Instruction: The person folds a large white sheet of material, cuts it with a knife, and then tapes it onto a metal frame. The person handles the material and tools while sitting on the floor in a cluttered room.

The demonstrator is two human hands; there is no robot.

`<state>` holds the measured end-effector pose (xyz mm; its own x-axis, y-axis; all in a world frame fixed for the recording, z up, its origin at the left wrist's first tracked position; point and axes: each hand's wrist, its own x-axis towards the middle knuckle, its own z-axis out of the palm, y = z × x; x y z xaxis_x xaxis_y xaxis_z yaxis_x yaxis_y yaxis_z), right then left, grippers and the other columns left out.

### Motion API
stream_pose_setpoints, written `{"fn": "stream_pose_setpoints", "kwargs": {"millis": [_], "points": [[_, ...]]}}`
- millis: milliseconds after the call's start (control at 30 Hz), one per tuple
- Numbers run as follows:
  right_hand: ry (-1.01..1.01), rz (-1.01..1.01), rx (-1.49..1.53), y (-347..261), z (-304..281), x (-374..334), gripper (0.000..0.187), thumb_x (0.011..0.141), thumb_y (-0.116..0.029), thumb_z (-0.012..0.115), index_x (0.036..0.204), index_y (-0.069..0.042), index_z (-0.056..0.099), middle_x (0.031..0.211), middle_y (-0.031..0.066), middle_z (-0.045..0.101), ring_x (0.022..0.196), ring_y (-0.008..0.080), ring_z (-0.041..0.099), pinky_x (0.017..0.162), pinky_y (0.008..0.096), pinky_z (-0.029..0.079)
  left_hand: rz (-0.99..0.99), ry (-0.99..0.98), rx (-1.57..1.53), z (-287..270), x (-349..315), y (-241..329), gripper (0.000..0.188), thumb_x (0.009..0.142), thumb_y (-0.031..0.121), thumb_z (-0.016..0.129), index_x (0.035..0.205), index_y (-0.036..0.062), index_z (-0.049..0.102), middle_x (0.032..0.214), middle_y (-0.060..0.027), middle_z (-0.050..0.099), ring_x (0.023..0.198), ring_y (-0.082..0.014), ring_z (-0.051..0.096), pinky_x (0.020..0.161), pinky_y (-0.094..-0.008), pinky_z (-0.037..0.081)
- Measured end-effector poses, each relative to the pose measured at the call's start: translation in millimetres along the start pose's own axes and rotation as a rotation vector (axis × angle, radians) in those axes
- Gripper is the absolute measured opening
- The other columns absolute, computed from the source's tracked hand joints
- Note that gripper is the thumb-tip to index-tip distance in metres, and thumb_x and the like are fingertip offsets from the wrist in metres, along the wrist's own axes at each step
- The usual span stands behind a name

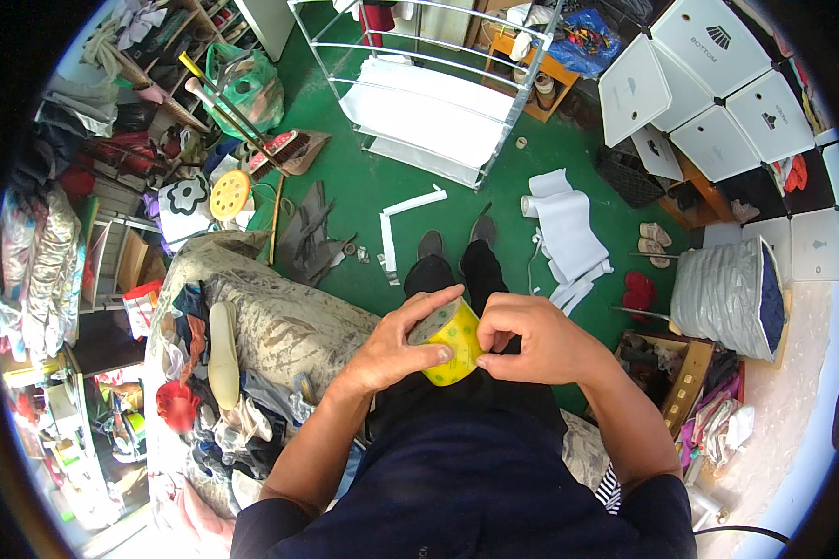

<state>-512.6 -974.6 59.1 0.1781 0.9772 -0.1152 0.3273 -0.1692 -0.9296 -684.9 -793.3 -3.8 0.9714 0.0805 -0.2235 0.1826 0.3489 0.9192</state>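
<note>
A yellow cylinder with green markings and a greyish round end is held up over my lap, tilted. My left hand wraps it from the left, thumb across its side and fingers over the top edge. Against its right side is my right hand, closed, with thumb and fingertips pinched together at the edge. Whatever lies between those fingertips is too small to make out.
A couch with a patterned cover and piled clothes is at left. Ahead on the green floor are a metal rack with white sheeting, white strips, a white sheet roll and grey scraps. White storage cubes stand right.
</note>
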Motion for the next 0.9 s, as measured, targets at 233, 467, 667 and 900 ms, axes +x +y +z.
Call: {"fn": "stream_pose_setpoints", "kwargs": {"millis": [233, 467, 667, 900], "points": [[-0.008, 0.035, 0.000, -1.4, 1.2, 0.2, 0.020, 0.077, -0.008, 0.079, 0.080, -0.002, 0.060, 0.080, 0.0067, 0.056, 0.066, 0.0192, 0.062, 0.061, 0.0317, 0.050, -0.027, 0.006, 0.022, 1.8, 0.3, 1.1, 0.080, 0.077, 0.019, 0.075, 0.152, 0.0048, 0.051, 0.139, -0.0141, 0.053, 0.135, -0.0255, 0.048, 0.118, -0.0356, 0.032], [0.024, 0.015, -0.046, 1.7, 2.9, -2.0, 0.022, 0.078, -0.010, 0.079, 0.083, -0.001, 0.060, 0.082, 0.0082, 0.059, 0.068, 0.0212, 0.064, 0.064, 0.0330, 0.052, -0.100, 0.019, -0.122, 1.5, 0.1, -9.2, 0.082, 0.078, 0.024, 0.075, 0.152, 0.0020, 0.049, 0.142, -0.0133, 0.053, 0.135, -0.0243, 0.049, 0.117, -0.0357, 0.034], [0.003, 0.022, -0.059, -0.3, 5.5, -2.0, 0.023, 0.079, -0.011, 0.079, 0.086, -0.001, 0.059, 0.083, 0.0088, 0.059, 0.069, 0.0217, 0.065, 0.065, 0.0328, 0.054, -0.098, 0.021, -0.008, -2.8, -2.2, -15.2, 0.085, 0.079, 0.028, 0.075, 0.154, 0.0002, 0.046, 0.146, -0.0126, 0.053, 0.134, -0.0235, 0.051, 0.116, -0.0363, 0.036], [-0.020, 0.051, -0.051, 4.1, 4.5, -2.2, 0.020, 0.080, -0.009, 0.078, 0.086, 0.000, 0.060, 0.081, 0.0099, 0.060, 0.071, 0.0227, 0.067, 0.065, 0.0336, 0.054, -0.102, 0.029, -0.014, 0.8, -0.2, -14.8, 0.083, 0.078, 0.024, 0.073, 0.153, 0.0010, 0.047, 0.142, -0.0119, 0.054, 0.133, -0.0232, 0.051, 0.115, -0.0357, 0.036]]}}
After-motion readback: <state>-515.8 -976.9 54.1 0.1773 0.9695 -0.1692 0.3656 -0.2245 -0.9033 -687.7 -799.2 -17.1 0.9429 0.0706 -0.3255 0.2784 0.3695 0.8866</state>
